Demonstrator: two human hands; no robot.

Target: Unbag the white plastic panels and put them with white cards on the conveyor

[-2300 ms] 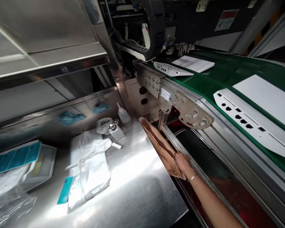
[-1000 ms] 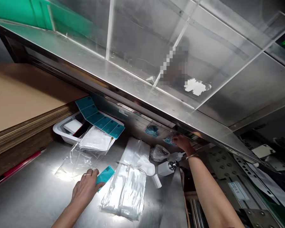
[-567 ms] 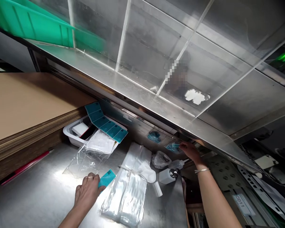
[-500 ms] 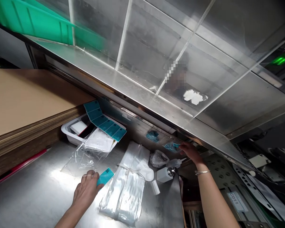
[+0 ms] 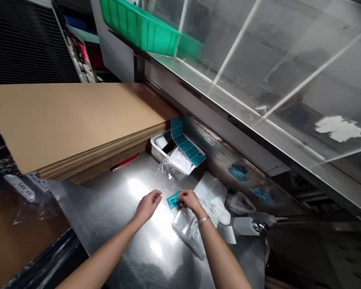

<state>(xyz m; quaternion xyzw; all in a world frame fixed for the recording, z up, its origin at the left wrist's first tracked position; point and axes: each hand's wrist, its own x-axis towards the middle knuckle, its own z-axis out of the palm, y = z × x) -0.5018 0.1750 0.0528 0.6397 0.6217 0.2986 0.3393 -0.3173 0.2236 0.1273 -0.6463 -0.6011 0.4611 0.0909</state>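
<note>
My right hand [image 5: 189, 200], with a bracelet at its wrist, pinches a small teal label [image 5: 173, 200] over the metal table [image 5: 120, 208]. Just left of the label is my left hand [image 5: 149, 204], its fingers curled together; whether anything is between their tips is too small to tell. A bundle of clear plastic bags [image 5: 188, 230] lies partly beneath my right forearm. Behind my hands, a strip of teal labels [image 5: 188, 147] rests across a white tray [image 5: 158, 151] that also holds white papers.
Stacked brown boards [image 5: 78, 120] rise at the left, with a red pen [image 5: 124, 162] beside them. A white bottle [image 5: 246, 226] stands near the right edge. Above the back is a metal shelf with clear panels and a green bin [image 5: 141, 30].
The view has swung left. My right hand has come from the back right to the middle and now holds the teal label, which my left hand has let go.
</note>
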